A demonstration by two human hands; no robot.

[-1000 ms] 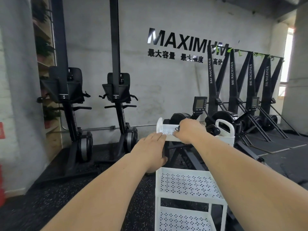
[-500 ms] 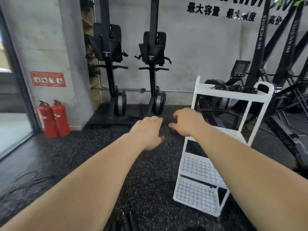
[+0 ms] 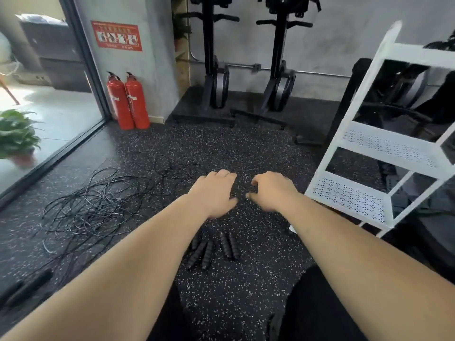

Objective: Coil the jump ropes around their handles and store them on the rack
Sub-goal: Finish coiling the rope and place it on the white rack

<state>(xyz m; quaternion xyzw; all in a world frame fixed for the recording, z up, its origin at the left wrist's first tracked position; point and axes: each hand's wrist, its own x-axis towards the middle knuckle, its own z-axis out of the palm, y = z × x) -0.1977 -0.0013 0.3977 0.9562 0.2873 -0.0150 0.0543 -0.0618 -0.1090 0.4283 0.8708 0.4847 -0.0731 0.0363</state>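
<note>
A tangle of thin black jump ropes point(image 3: 98, 205) lies spread on the speckled rubber floor to my left. Several black ribbed handles point(image 3: 211, 247) lie together on the floor below my hands. More dark handles point(image 3: 27, 286) lie at the lower left edge. My left hand point(image 3: 214, 193) and my right hand point(image 3: 270, 190) hang side by side above the floor, palms down, fingers loosely curled, holding nothing. The white three-tier rack point(image 3: 384, 143) stands to my right, and dark items sit on its top shelf.
Two red fire extinguishers point(image 3: 128, 102) stand against the grey pillar. Two upright black machines point(image 3: 248, 70) stand at the back wall. A glass wall point(image 3: 37, 94) with a potted plant behind it closes off the left. More dark gym machines stand behind the rack.
My view has swung down and left from the rack's top shelf to the floor. Both hands have come away from the rack and now hang over the floor, empty.
</note>
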